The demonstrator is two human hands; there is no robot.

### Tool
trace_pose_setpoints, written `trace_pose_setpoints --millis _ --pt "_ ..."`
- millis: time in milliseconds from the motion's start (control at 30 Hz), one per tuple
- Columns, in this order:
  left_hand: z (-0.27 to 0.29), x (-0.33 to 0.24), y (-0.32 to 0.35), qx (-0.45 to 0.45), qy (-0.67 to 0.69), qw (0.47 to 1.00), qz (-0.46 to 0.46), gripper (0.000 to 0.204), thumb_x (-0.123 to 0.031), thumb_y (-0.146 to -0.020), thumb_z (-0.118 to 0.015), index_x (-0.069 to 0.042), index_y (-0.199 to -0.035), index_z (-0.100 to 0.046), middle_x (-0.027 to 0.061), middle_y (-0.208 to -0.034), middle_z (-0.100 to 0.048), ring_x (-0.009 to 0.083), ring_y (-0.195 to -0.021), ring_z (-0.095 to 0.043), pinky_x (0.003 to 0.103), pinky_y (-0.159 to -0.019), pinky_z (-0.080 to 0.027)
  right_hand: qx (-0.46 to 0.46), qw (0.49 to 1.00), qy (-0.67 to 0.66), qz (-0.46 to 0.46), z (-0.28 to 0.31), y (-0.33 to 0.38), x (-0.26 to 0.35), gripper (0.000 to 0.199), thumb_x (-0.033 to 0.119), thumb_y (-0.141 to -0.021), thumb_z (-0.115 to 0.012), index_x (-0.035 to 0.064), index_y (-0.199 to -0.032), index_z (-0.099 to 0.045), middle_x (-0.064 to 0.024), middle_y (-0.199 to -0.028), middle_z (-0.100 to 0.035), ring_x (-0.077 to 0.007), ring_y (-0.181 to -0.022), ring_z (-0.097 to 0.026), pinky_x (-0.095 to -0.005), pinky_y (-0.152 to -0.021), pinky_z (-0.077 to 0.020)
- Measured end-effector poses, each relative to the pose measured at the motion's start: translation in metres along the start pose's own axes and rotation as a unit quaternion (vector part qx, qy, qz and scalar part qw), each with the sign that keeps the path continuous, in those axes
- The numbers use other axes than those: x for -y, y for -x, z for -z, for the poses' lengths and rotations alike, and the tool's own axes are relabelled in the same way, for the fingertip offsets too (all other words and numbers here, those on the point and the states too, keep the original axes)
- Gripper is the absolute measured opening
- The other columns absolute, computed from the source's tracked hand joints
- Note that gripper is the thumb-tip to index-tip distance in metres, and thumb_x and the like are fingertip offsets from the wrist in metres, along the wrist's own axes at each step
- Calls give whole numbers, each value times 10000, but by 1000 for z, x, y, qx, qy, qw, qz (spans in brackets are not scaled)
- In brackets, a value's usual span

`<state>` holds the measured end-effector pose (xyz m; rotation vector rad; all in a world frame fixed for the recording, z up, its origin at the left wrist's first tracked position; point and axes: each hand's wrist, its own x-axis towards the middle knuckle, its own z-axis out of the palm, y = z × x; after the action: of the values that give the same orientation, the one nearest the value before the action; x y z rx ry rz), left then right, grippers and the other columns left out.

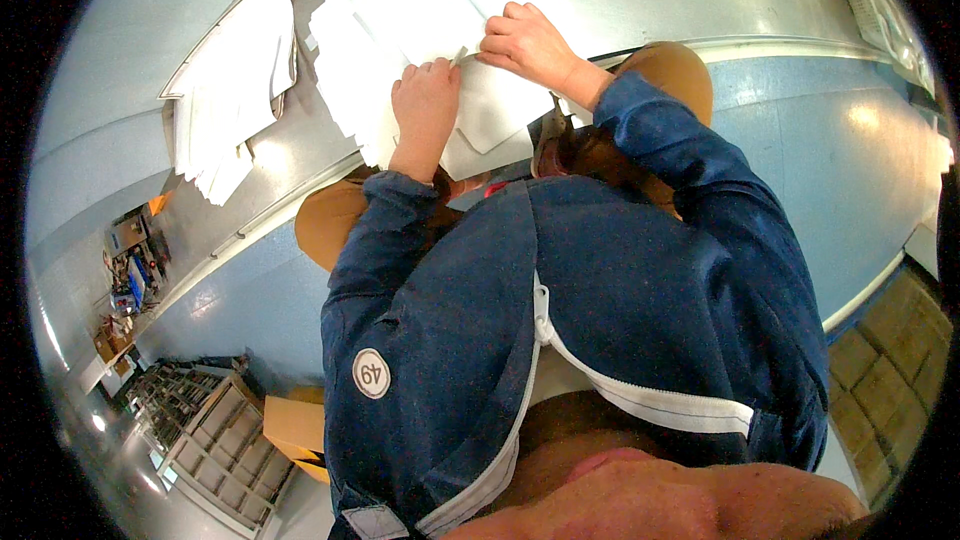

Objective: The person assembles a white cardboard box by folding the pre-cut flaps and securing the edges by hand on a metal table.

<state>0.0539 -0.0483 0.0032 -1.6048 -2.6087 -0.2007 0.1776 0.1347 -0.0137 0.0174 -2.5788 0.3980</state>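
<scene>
Apparently steadying them, the left hand [425, 105] and right hand [525, 45] touch white sheets [500, 115] at twelve o'clock on the desk [660, 0]; the fingers [438, 68] bend, but whether they pinch paper I cannot tell. Another stack [235, 80] lies apart at ten o'clock, perhaps for working room. A round badge [371, 373] at seven o'clock bears figures; the sheets show no legible writing.

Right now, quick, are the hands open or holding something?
Left hand: fingers on the white paper; can't tell if open or closed.
Right hand: fingers curled at the white paper; can't tell if pinching it.
</scene>
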Motion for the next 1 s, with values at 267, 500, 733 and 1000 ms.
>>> trace_pose_setpoints --millis 267,500,733,1000 --pt "8 2 5 41 -73 995 -51 221 -300 -982 -595 -84 -954 -629 93 -878 -707 307 -873 -682 478 -741 -533 -6 999 -21 31 3 4 -6 159 324 -860 -742 166 -861 -733 30 -930 -616 -190 -896 -529 -352 -802 -410" --pt "5 -1 15 15 -83 995 -45 155 -208 -956 -595 -99 -1064 -575 77 -925 -691 286 -920 -665 478 -724 -511 25 999 -33 3 5 2 -5 164 325 -867 -741 165 -893 -763 40 -949 -633 -184 -918 -538 -354 -826 -410" --pt "15 -2 0 140 -69 987 -24 235 -262 -1006 -523 -101 -1172 -566 90 -1026 -700 308 -1003 -660 525 -798 -506 22 999 -17 16 3 1 -2 157 315 -873 -736 166 -911 -767 41 -971 -642 -188 -934 -541 -359 -839 -415" --pt "19 4 -2 183 -60 980 -59 234 -275 -1027 -493 -129 -1200 -549 81 -1073 -698 305 -1074 -643 574 -820 -504 37 999 -8 24 3 -1 -2 179 336 -878 -737 165 -924 -766 39 -991 -642 -204 -961 -548 -370 -862 -422"
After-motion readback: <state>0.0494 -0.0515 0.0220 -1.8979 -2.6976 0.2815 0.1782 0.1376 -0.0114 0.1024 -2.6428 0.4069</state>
